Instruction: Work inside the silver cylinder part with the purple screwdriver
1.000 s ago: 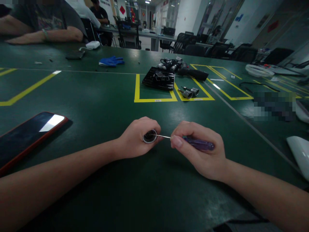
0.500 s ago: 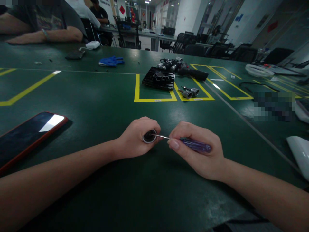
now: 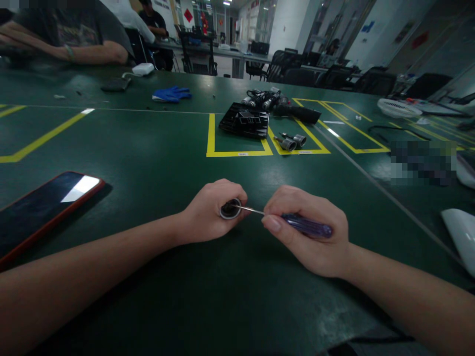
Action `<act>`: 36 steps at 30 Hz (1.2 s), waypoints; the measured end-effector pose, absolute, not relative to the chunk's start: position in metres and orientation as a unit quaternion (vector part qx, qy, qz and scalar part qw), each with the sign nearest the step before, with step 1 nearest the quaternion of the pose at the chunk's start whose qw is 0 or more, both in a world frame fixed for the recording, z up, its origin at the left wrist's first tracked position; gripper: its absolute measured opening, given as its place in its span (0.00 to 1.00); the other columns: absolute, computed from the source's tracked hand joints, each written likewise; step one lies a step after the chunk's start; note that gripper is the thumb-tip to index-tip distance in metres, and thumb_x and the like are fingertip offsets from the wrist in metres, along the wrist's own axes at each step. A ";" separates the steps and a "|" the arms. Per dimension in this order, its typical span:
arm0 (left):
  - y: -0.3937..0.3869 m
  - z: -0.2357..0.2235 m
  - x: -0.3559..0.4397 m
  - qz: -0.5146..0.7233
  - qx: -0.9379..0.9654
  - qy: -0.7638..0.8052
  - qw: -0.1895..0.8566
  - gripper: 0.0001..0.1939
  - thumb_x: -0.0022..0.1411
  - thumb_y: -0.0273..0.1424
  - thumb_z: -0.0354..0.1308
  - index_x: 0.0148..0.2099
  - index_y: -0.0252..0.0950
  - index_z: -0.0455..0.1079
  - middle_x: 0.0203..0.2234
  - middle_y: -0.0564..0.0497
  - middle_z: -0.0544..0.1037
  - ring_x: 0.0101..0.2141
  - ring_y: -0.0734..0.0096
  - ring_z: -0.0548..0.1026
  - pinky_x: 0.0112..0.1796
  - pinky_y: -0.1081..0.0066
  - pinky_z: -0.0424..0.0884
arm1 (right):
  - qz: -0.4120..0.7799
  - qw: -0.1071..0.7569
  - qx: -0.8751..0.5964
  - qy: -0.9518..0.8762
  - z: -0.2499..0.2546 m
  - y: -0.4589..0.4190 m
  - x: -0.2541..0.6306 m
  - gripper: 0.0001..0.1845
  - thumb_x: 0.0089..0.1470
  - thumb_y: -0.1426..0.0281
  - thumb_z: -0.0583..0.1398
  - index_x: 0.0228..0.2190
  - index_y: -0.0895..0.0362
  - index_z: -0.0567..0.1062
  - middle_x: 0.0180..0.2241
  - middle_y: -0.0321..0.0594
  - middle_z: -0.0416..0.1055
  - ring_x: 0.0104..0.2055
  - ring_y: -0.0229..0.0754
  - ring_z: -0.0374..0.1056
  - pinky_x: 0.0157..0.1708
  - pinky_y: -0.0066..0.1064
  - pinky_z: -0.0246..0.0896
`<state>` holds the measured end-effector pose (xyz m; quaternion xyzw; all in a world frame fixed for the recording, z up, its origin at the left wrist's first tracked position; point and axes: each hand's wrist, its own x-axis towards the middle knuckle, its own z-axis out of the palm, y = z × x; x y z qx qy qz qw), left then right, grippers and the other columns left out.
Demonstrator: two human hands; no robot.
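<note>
Clasping a round hollow piece (image 3: 229, 211), head view: left hand (image 3: 210, 212), fingers curled about it, most of its body hidden in the fist. Piece held toward the near edge of the table (image 3: 148, 158), pale rim and dark mouth showing.

Right hand (image 3: 309, 230): closed around a screwdriver (image 3: 308, 226), purple handle, partly covered by the palm. Shaft crosses to the mouth; tip lost in the dark interior, contact cannot be told.

Phone (image 3: 48, 207), red-edged: cut off, left side, nearer the near edge than the far.

White object (image 3: 462, 237): cut off, right side. Dark item (image 3: 423, 163): pixelated, unidentifiable.

Containers: hollow piece, contents too dark to make out. Yellow tape outlines (image 3: 211, 136), beyond the hands toward the far edge: glossy black packet (image 3: 245, 120) in one, contents if any not visible; two metal fittings (image 3: 291, 142) in the next. Cabled parts (image 3: 263, 98): tangled, overlapping, count uncertain.

Blue glove (image 3: 171, 94): near the far edge. Seated person (image 3: 74, 34) there, hands blurred.
</note>
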<state>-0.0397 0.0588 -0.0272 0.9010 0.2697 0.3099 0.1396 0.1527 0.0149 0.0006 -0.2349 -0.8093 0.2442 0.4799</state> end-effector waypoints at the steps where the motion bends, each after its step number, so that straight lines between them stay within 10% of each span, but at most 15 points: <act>1: 0.059 -0.027 -0.040 0.310 0.901 0.268 0.140 0.05 0.54 0.28 0.55 0.27 0.34 0.63 0.22 0.54 0.70 0.24 0.75 0.69 0.27 0.75 0.63 | 0.245 0.482 -0.232 -0.809 0.001 0.015 0.153 0.02 0.51 0.77 0.58 0.27 0.61 0.70 0.23 0.40 0.69 0.26 0.36 0.65 0.28 0.32 0.61; 36: 0.060 -0.026 -0.039 0.307 0.901 0.273 0.141 0.07 0.55 0.29 0.55 0.26 0.35 0.62 0.21 0.55 0.70 0.23 0.76 0.68 0.26 0.75 0.63 | 0.145 0.452 -0.216 -0.853 0.004 0.013 0.153 0.02 0.51 0.77 0.58 0.26 0.62 0.69 0.22 0.40 0.69 0.25 0.36 0.64 0.28 0.31 0.62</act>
